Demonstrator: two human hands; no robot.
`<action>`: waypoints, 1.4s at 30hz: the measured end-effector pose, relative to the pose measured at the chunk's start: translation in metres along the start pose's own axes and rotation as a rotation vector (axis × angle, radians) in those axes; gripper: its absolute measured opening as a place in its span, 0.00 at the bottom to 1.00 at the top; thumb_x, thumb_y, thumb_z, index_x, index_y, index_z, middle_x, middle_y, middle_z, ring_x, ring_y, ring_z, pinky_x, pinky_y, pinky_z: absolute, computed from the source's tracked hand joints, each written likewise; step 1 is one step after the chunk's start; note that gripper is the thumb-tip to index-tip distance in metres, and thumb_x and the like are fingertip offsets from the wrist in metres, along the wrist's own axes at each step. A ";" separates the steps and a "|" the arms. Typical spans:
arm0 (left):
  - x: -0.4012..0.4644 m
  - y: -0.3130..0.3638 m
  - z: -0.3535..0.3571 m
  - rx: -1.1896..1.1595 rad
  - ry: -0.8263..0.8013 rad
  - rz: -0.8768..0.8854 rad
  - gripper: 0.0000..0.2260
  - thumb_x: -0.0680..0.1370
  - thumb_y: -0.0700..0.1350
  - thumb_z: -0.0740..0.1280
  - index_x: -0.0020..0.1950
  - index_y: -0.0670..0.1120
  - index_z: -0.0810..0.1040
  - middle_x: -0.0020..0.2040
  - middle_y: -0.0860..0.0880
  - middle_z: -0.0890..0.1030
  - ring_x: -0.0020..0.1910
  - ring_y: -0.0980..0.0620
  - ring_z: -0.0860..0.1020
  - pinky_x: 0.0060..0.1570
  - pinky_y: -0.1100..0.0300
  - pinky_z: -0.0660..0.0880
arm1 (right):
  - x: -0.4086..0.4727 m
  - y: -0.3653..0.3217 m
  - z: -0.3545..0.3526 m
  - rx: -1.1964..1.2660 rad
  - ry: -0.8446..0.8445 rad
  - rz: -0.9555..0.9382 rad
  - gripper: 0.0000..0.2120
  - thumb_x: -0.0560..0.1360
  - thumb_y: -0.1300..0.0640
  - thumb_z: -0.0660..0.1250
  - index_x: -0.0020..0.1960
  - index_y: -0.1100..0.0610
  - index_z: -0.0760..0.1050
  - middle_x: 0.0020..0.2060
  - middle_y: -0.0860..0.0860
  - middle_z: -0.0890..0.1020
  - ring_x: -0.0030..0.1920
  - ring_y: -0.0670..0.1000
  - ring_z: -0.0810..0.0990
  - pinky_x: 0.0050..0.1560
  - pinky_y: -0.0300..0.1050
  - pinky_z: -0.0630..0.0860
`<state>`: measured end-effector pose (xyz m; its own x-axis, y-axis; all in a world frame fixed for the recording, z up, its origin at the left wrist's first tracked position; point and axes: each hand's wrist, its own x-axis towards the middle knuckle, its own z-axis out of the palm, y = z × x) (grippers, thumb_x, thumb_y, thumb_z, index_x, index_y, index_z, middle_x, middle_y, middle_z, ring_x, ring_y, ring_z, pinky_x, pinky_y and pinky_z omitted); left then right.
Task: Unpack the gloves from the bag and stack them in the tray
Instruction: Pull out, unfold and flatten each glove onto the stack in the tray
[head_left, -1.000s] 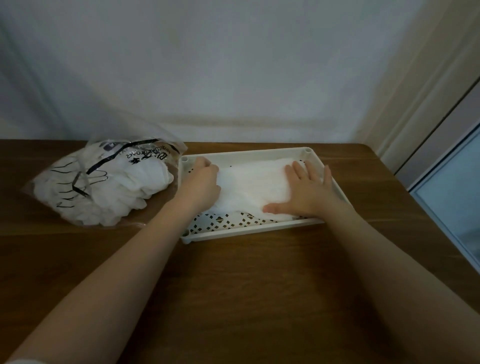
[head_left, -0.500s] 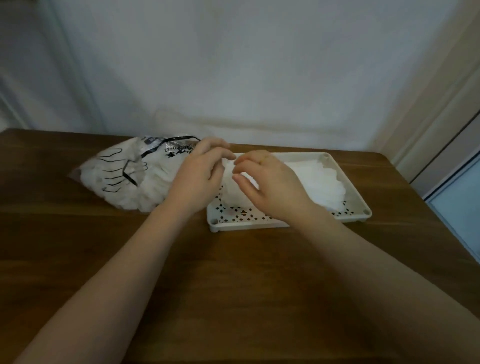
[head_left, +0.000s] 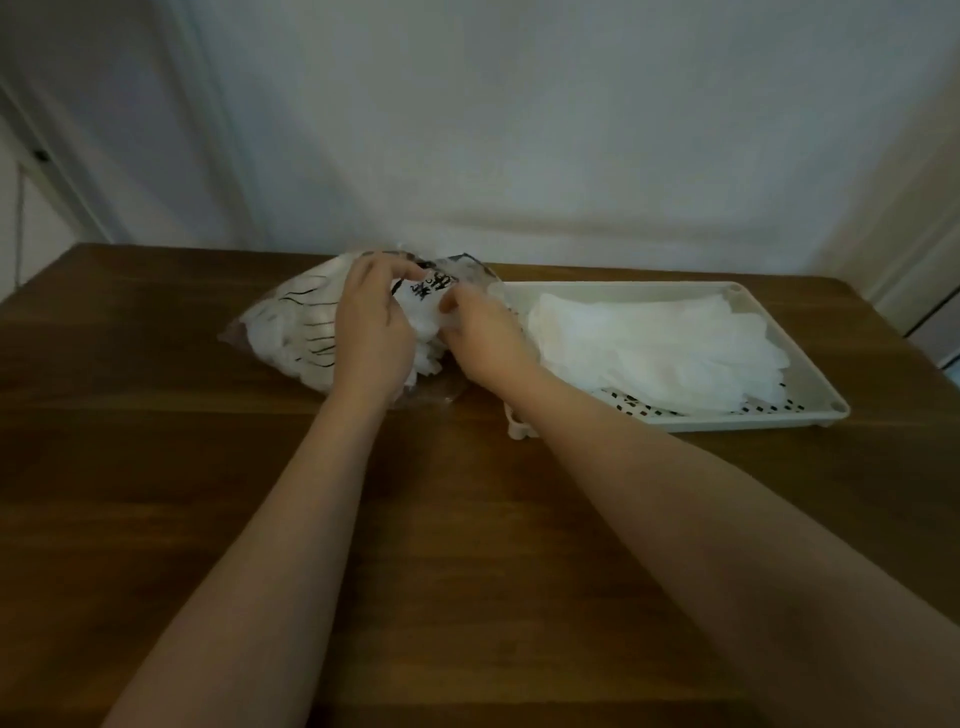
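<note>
Lying on the wooden worktop (head_left: 156, 467), the clear plastic bag (head_left: 291, 332) with black printing still bulged with white gloves (head_left: 431, 358). Both hands met at its open right end. The left hand (head_left: 371, 332) rested on top of the bag, its fingers curled and pinching the film near the printed label. The right hand (head_left: 483, 338) had its fingers curled at the bag's mouth, gripping either film or a glove; which one could not be told. Just beside the bag, to its right, sat the cream perforated tray (head_left: 810, 364), holding a flat stack of gloves (head_left: 654, 343).
</note>
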<state>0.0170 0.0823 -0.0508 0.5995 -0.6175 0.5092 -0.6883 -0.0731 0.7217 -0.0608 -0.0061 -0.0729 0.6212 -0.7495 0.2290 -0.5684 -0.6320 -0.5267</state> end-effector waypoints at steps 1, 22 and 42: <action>-0.001 -0.005 0.001 -0.003 -0.035 -0.008 0.15 0.77 0.31 0.54 0.53 0.43 0.77 0.60 0.47 0.73 0.56 0.61 0.66 0.50 0.84 0.57 | 0.000 0.000 0.001 0.069 0.011 0.015 0.10 0.78 0.60 0.61 0.59 0.57 0.74 0.54 0.53 0.79 0.53 0.52 0.77 0.52 0.45 0.73; -0.004 -0.026 0.017 0.454 -0.392 -0.047 0.23 0.77 0.50 0.64 0.72 0.50 0.65 0.77 0.48 0.50 0.75 0.45 0.50 0.72 0.45 0.51 | -0.036 0.005 -0.086 1.811 -0.105 0.164 0.12 0.61 0.64 0.53 0.23 0.55 0.70 0.23 0.47 0.68 0.25 0.45 0.68 0.32 0.36 0.66; -0.005 0.127 0.016 -0.598 -0.659 -0.186 0.14 0.76 0.49 0.66 0.57 0.42 0.78 0.50 0.42 0.82 0.49 0.43 0.81 0.53 0.44 0.76 | -0.050 0.045 -0.155 1.503 -0.063 0.266 0.32 0.73 0.36 0.58 0.64 0.60 0.73 0.57 0.60 0.78 0.60 0.59 0.77 0.60 0.56 0.74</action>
<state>-0.0799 0.0640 0.0305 0.1979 -0.9727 0.1214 -0.1667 0.0886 0.9820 -0.2011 -0.0280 0.0184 0.6358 -0.7717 -0.0171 0.3691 0.3234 -0.8713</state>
